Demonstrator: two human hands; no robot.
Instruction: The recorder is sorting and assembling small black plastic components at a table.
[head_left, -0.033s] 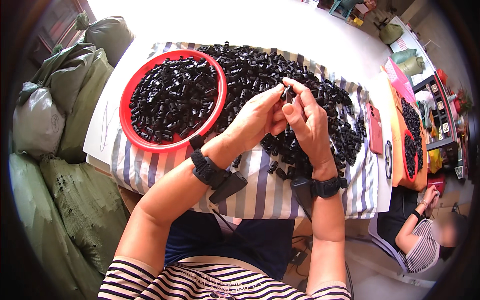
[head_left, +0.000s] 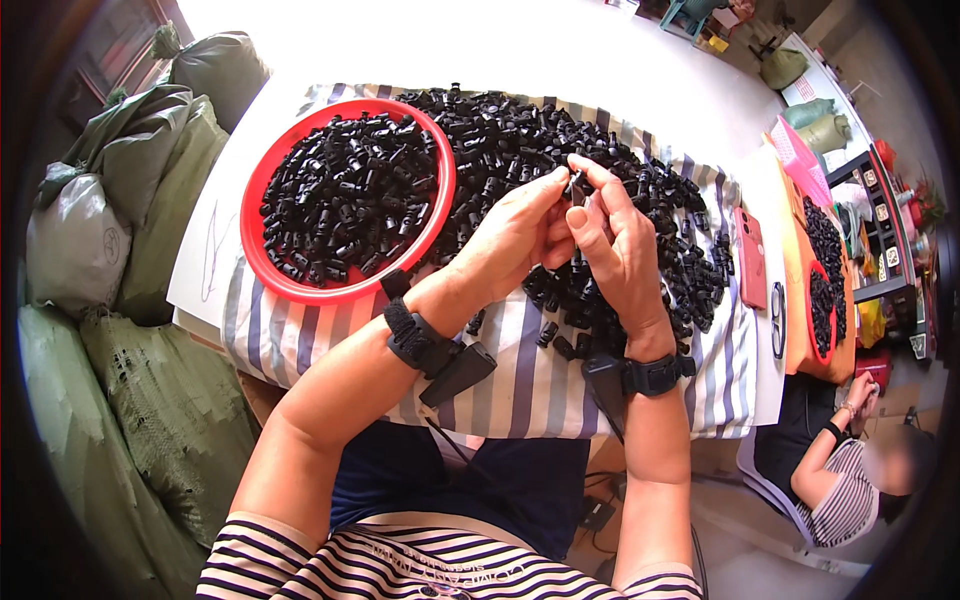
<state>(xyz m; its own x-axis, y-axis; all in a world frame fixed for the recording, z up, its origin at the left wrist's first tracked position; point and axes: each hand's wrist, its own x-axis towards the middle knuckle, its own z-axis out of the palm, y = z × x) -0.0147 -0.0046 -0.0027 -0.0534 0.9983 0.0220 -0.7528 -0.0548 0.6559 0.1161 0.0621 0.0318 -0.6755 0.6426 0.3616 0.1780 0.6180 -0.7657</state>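
The left hand [head_left: 513, 238] and right hand [head_left: 622, 235] together pinch a small dark part [head_left: 575, 190] over the black pile [head_left: 515, 140] on the desk [head_left: 680, 90], the red basin [head_left: 254, 215] at nine o'clock from them.

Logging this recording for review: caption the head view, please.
Left hand and right hand hold a small dark piece above heaped black cylindrical parts on striped cloth, beside a filled red basin.

Red basin [head_left: 330, 296], black pieces [head_left: 500, 140], grey-and-white striped cloth [head_left: 520, 350], pinkish-red phone [head_left: 750, 258], green sacks [head_left: 180, 400]
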